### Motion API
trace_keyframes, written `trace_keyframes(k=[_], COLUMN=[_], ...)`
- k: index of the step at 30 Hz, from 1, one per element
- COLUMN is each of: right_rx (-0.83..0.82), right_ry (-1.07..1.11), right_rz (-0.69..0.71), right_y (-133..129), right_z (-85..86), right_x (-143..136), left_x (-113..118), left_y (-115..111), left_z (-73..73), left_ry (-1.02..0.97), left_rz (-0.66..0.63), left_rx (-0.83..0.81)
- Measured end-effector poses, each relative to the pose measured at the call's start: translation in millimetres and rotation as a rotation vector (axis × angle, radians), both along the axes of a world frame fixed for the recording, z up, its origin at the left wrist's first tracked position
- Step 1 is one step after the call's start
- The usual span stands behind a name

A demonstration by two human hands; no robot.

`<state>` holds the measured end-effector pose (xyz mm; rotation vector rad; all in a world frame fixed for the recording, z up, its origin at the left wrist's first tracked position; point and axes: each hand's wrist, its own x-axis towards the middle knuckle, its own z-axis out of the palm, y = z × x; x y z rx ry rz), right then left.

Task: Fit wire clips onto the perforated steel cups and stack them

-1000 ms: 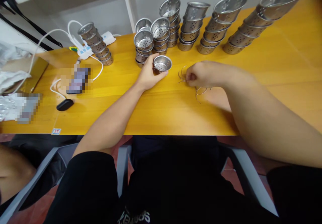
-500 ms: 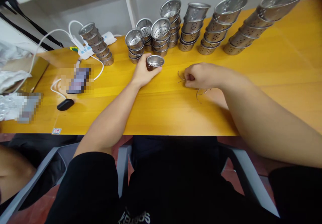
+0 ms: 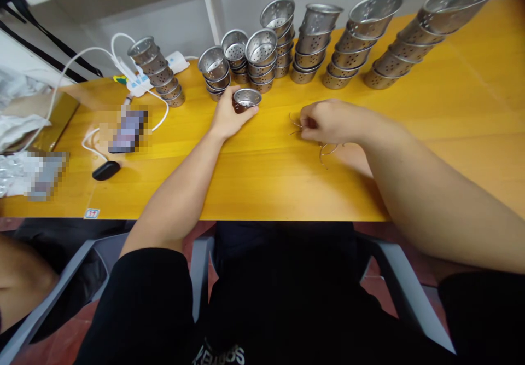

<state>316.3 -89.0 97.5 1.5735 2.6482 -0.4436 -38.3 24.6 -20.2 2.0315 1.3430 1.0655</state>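
Gripping a small metal cup (image 3: pixel 246 99) with round holes in its sides, the left hand (image 3: pixel 227 117) wraps around it from the left, thumb along the near side, the open rim facing up. Whether the cup touches the yellow table (image 3: pixel 262 184) below is hard to tell. To the right of the cup, well apart from it, the right hand (image 3: pixel 322 123) is closed in a narrow pinch, fingers curled, on thin curved wires (image 3: pixel 323 160); their loose ends poke out on the side facing the cup and below the palm. How many wires there are is unclear. Just behind the cup and to its left stands a short stack (image 3: pixel 214 72) of similar cups, close to the left hand; whether they touch cannot be told. From there, more stacks (image 3: pixel 262 61) run behind the cup and away to its right, the farthest one (image 3: pixel 410 42) leaning in the view. Far left of the cup, another tall stack (image 3: pixel 158 75) stands beside a white power strip (image 3: pixel 139 85) with white cables (image 3: pixel 163 119). Left of the cup and nearer the wearer are a blurred-out phone (image 3: pixel 128 131), a black oval object (image 3: pixel 105 171) and a small numbered label (image 3: pixel 92 213) at the table's near edge. Farther left lie clear plastic bags (image 3: pixel 12 171).
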Motion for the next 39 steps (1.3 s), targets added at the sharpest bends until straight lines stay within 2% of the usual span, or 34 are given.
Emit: trace_keyframes(k=[6, 12, 15, 17, 21, 24, 33, 39], right_rx=[0.069, 0.206, 0.276, 0.275, 0.231, 0.190, 0.095, 0.045], right_ry=[0.117, 0.275, 0.354, 0.435, 0.550, 0.628, 0.582, 0.666], right_rz=[-0.057, -0.054, -0.038, -0.076, -0.160, -0.206, -0.290, -0.372], right_y=[-2, 0, 4, 4, 2, 0, -4, -4], right_z=[2.5, -3.1, -8.5, -10.8, -14.2, -15.7, -7.2, -13.7], right_x=[-1, 2, 5, 5, 3, 1, -6, -11], left_x=[-1, 14, 20, 22, 24, 23, 30, 35], left_y=[11, -5, -11, -11, -4, -1, -29, -28], left_z=[-14.6, -5.0, -3.6, -6.7, -15.2, -16.2, 12.3, 7.3], left_ry=[-0.021, 0.022, 0.018, 0.000, -0.031, -0.050, -0.053, -0.101], left_rz=[-0.090, -0.252, -0.310, -0.332, -0.341, -0.345, -0.167, -0.187], left_rx=[0.097, 0.239, 0.241, 0.226, 0.191, 0.160, 0.032, 0.007])
